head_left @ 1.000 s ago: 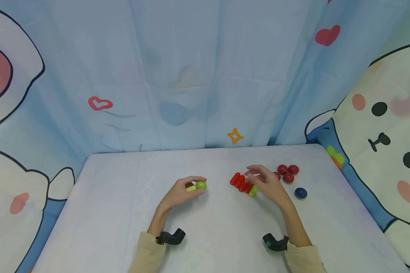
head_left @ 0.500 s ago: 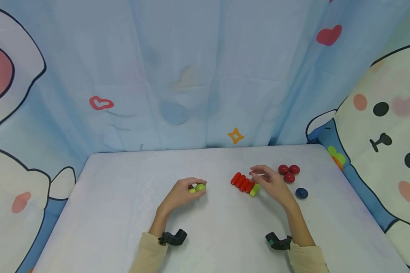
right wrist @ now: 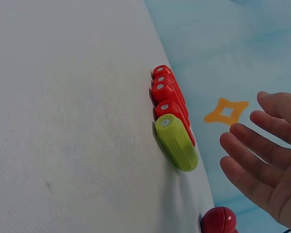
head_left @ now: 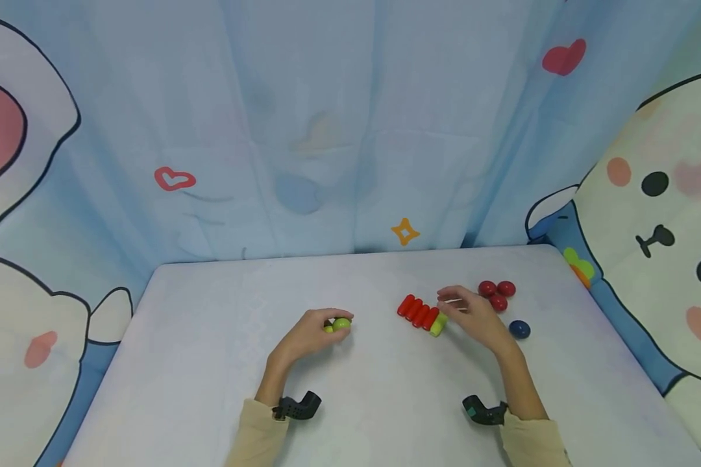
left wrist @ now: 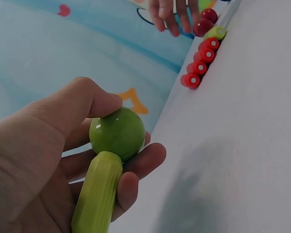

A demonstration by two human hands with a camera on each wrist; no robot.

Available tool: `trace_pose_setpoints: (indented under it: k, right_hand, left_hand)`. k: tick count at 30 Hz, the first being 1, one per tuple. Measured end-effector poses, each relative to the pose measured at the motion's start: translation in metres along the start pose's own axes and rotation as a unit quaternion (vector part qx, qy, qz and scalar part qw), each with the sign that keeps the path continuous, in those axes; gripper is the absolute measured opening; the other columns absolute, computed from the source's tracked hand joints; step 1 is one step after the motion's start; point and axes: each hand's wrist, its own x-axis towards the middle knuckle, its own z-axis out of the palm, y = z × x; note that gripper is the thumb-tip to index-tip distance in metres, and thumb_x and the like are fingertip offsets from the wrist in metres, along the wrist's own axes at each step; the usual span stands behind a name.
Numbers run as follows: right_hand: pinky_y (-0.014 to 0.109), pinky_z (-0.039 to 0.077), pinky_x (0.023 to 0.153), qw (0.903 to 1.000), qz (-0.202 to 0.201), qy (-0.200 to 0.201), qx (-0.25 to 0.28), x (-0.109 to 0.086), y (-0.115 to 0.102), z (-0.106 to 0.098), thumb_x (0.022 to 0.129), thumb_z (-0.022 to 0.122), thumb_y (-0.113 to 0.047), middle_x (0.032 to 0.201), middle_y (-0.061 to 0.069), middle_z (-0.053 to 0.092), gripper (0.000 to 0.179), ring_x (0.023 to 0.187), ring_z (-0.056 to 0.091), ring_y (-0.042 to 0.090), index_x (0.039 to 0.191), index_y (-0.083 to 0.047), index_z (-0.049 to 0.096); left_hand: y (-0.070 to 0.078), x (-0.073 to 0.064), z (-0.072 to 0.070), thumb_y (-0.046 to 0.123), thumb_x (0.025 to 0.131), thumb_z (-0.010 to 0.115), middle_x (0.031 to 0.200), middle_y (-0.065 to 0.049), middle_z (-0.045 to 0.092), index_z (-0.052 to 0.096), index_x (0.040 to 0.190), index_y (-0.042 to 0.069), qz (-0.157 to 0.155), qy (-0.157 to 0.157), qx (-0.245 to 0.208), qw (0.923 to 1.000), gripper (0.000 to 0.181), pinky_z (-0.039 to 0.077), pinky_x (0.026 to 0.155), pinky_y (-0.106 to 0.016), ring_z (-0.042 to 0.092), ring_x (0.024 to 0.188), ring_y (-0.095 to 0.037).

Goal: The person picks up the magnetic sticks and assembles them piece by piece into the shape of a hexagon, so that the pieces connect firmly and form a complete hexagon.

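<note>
In the left wrist view my left hand [left wrist: 43,131] pinches a glossy green ball [left wrist: 117,133] between thumb and fingers. A yellow-green ribbed cylinder [left wrist: 97,194] lies against its curled lower fingers, touching the ball. My right hand [head_left: 476,318] hovers with loosely bent fingers and holds nothing. Left of it in the head view is a slanting row of several short red cylinders [head_left: 417,311], side by side. A yellow-green cylinder [right wrist: 177,143] lies at the near end of that row, beside the last red one.
Right of my right hand, three dark red balls [head_left: 487,288] sit grouped together. A dark blue ball [head_left: 519,329] lies nearer, beside the right forearm. Beyond the white table [head_left: 239,292] hangs a light blue printed curtain [head_left: 304,130].
My right hand has drawn away to the right from the row of cylinders, uncovering more of it. My left hand stays nearly in place, still holding the ball and cylinder.
</note>
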Motion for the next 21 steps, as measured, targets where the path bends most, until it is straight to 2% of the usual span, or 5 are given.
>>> trace_pose_setpoints:
  k: [8, 13, 21]
  right_hand:
    - [0.044, 0.057, 0.087, 1.0000, -0.001, -0.003, 0.001, -0.004, 0.003, -0.006, 0.094, 0.063, -0.028, 0.125, 0.020, 0.061, 0.043, 0.113, 0.061, 0.038, 0.130, -0.004, 0.054]
    - [0.043, 0.057, 0.086, 0.9999, 0.006, -0.012, 0.006, -0.006, 0.004, -0.008, 0.094, 0.064, -0.028, 0.126, 0.020, 0.061, 0.045, 0.113, 0.061, 0.037, 0.130, -0.003, 0.054]
    - [0.044, 0.057, 0.086, 0.9990, 0.030, -0.030, -0.015, -0.008, 0.007, -0.013, 0.093, 0.065, -0.029, 0.127, 0.020, 0.061, 0.048, 0.113, 0.060, 0.037, 0.132, -0.003, 0.053]
  left_hand:
    - [-0.001, -0.003, -0.003, 0.024, 0.094, 0.061, 0.124, -0.003, 0.066, 0.066, 0.123, 0.010, 0.013, 0.010, 0.011, 0.9998, 0.033, 0.049, 0.082, -0.026, 0.059, 0.099, -0.014]
    - [-0.002, -0.005, -0.002, 0.024, 0.093, 0.063, 0.124, -0.004, 0.066, 0.065, 0.124, 0.009, 0.023, 0.003, 0.017, 0.9996, 0.034, 0.049, 0.085, -0.028, 0.060, 0.103, -0.015]
    - [0.000, -0.003, -0.002, 0.028, 0.091, 0.068, 0.125, -0.003, 0.065, 0.065, 0.124, 0.011, 0.017, 0.005, 0.012, 0.9998, 0.037, 0.048, 0.081, -0.026, 0.058, 0.098, -0.013]
